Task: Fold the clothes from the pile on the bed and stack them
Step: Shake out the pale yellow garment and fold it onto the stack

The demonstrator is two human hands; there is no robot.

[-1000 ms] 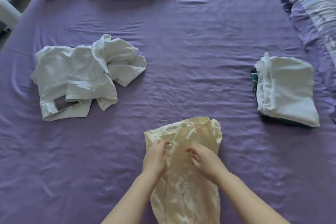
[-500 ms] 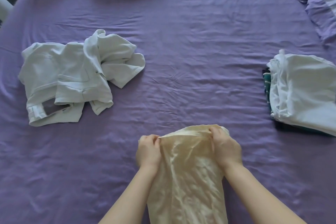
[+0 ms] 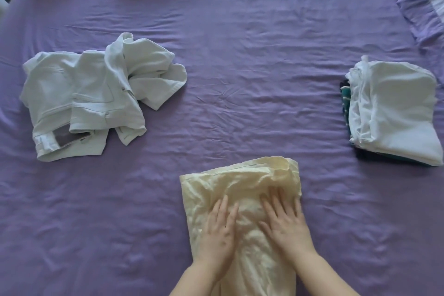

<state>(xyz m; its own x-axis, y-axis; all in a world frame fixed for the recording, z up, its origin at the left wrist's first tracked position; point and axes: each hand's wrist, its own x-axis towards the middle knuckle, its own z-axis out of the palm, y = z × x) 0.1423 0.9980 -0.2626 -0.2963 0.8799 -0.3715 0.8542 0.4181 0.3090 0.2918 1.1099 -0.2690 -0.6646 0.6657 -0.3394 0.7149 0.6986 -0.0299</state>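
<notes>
A: Since half a sec ago, both hands let go of the top edge, slid back.
B: Now left hand (image 3: 219,230) & right hand (image 3: 286,224) lie flat, fingers spread, gripping nothing, pressing the cream garment (image 3: 240,182) under the palms, prob. smoothing creases.
A: Pile (image 3: 93,96) far left of them, stack (image 3: 396,113) far right.

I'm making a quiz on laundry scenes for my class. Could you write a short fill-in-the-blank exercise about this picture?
1. Both hands, the left hand and the right hand, press flat on the ____ coloured garment.
2. The bed sheet is ____ in colour.
3. The folded stack lies on the person's ____ side.
4. The top item of the unfolded pile is ____ in colour.

Missing words: cream; purple; right; white
</notes>
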